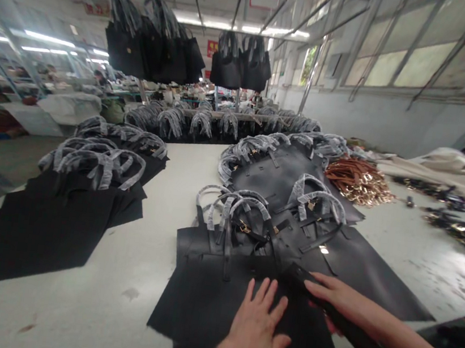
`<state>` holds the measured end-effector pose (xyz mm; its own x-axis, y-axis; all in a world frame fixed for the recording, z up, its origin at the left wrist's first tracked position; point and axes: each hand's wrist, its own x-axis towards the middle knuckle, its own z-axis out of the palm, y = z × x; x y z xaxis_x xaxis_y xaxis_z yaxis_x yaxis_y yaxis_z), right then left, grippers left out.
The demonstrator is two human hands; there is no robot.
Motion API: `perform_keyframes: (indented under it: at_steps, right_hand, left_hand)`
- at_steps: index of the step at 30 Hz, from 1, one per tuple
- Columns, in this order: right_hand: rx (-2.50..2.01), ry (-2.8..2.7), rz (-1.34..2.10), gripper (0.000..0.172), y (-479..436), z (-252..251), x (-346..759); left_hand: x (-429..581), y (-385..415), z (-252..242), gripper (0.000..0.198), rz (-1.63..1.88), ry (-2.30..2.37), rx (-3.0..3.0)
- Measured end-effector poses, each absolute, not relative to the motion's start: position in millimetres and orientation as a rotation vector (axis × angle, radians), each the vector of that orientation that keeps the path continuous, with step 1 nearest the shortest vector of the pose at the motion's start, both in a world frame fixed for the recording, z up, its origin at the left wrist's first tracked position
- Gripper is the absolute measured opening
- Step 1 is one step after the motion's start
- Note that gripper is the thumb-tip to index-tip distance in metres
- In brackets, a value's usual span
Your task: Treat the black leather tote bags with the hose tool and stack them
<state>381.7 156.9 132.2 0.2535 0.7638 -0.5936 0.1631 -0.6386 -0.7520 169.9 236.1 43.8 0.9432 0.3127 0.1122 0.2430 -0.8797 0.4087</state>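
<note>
My left hand (254,331), with a thin metal bangle at the wrist, lies flat with its fingers spread on a black leather bag panel (215,303). My right hand (336,299) comes in from the right and grips a black leather edge or strip (307,284) of the same bag. Beyond both hands, the bag's handles (240,209) are wrapped in grey plastic, with gold-coloured hardware (245,228) among its straps. Another black bag (278,180) lies overlapped behind it. My right hand's fingers partly hide the strip.
A white work table (116,278) holds a stack of black bags (54,225) at left. Brown straps with gold fittings (357,182) lie at the far right, and dark hardware strips (460,229) lie nearer the table's right side. Finished black bags (147,43) hang overhead.
</note>
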Motion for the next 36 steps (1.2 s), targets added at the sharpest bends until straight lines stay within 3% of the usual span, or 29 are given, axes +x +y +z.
perform_keyframes:
  at_steps: [7,14,23,27,31,36]
  right_hand:
    - [-1.906,-0.830,1.456,0.040,186,121,376]
    - [-1.908,-0.817,1.589,0.048,160,125,373]
    - [-1.934,-0.790,1.033,0.054,178,138,398]
    - [-2.008,-0.675,1.258,0.058,145,149,415]
    - [-2.041,-0.593,1.429,0.059,133,139,414]
    - [-1.907,-0.626,1.452,0.039,158,123,415]
  left_hand:
    - [164,227,50,0.062,0.190,0.435,2.724]
    - [154,212,46,0.066,0.211,0.455,2.663]
    - [157,200,53,0.059,0.198,0.566,2.694]
    - [184,209,56,0.057,0.312,0.684,2.682]
    - [201,225,51,0.060,0.323,0.480,2.750]
    - [200,228,45,0.060,0.300,0.490,2.735]
